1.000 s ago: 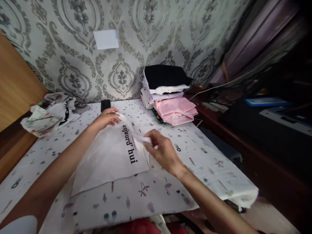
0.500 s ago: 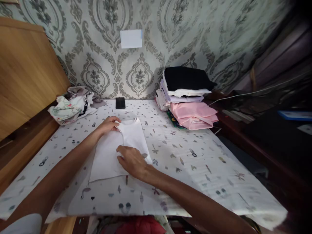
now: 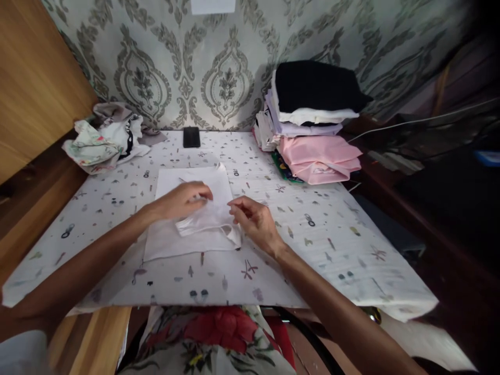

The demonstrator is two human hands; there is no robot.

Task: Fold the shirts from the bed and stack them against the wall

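Note:
A white shirt (image 3: 166,239) lies flat on the patterned sheet in front of me, its neckline part turned down over the body, with the neck band curving near the lower edge. My left hand (image 3: 185,199) rests over the shirt's middle, fingers bent and the thumb apart from them. At the shirt's right edge is my right hand (image 3: 255,221), thumb and forefinger tips brought together at the cloth. How much fabric sits between those tips is hard to see.
A stack of folded clothes (image 3: 318,88) stands at the back right, with a folded pink garment (image 3: 320,156) in front. Crumpled clothes (image 3: 103,140) lie back left beside a wooden cabinet (image 3: 35,78). A black phone (image 3: 191,137) lies near the wall.
The shirt's neckline end has been folded down toward me. My left hand has moved right and nearer; my right hand has shifted to the shirt's right edge. The view has tilted down.

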